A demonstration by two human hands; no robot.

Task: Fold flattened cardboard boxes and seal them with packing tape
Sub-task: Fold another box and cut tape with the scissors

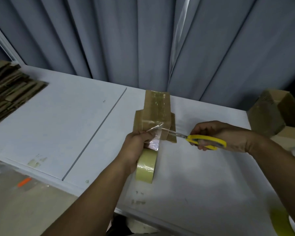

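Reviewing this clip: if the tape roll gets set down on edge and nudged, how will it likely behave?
The tape roll is round, so on edge it would probably roll; laid flat it should stay. It keeps its shape in the left hand, so it is likely stiff. The loose strip to the box looks crinkled and floppy, apt to stick.

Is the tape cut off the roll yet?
Not yet: the tape strip runs from the box to the roll in the left hand; the scissors reach it.

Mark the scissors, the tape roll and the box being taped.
scissors [211,139]: head view, on the yellow handle.
tape roll [146,163]: head view, on its outer wound face.
box [157,106]: head view, on its taped top face.
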